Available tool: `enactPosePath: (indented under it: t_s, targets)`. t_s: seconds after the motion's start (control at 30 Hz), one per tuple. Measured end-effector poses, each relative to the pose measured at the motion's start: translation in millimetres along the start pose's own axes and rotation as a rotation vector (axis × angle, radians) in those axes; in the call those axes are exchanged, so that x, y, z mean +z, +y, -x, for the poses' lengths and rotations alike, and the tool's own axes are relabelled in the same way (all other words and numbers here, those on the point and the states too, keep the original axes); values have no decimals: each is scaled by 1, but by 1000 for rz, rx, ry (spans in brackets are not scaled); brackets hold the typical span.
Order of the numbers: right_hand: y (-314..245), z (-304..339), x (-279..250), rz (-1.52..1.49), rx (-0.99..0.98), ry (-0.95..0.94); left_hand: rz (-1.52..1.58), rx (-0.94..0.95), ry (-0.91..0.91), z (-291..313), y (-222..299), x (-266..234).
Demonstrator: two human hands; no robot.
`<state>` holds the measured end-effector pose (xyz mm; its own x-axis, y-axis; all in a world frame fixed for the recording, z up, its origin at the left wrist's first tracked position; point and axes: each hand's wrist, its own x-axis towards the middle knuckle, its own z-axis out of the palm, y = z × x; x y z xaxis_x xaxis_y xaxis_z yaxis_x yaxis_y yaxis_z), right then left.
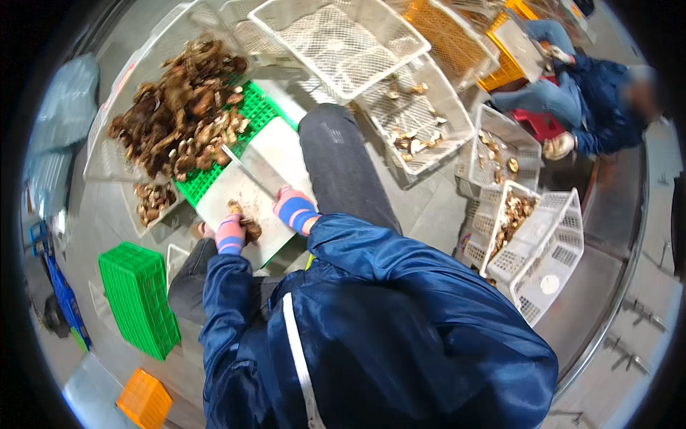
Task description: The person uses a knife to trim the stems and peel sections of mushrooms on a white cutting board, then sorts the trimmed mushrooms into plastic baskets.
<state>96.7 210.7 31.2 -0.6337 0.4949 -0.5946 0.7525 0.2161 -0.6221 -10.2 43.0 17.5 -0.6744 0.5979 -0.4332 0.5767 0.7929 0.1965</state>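
Observation:
My right hand, in a pink-and-blue striped glove, is closed round the handle of a long knife. Its blade points up and left over a white cutting board. My left hand, gloved alike, holds a brown mushroom on the near part of the board, its pale cut end turned up. Blade and mushroom are apart. Small brown scraps lie on the board beside them. Past the board, a heap of brown mushrooms fills a large white crate and spreads over a green slatted crate.
White mesh crates stand ahead, some with mushroom pieces. More white crates are at right. A co-worker sits at upper right. Stacked green crates and an orange crate stand on the left floor.

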Motion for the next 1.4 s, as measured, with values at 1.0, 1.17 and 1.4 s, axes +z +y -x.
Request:
enactPosePath:
  t_s: [1.0, 1.17, 1.4]
  targets:
    - [17, -21, -13, -113, 33, -36, 477, -259, 263, 1, 23, 52]
    - [8, -12, -16, -122, 50, -49, 580, -291, 248, -5, 12, 64]
    - [5, -8, -16, -120, 41, -33, 830, -301, 272, -9, -1, 85]
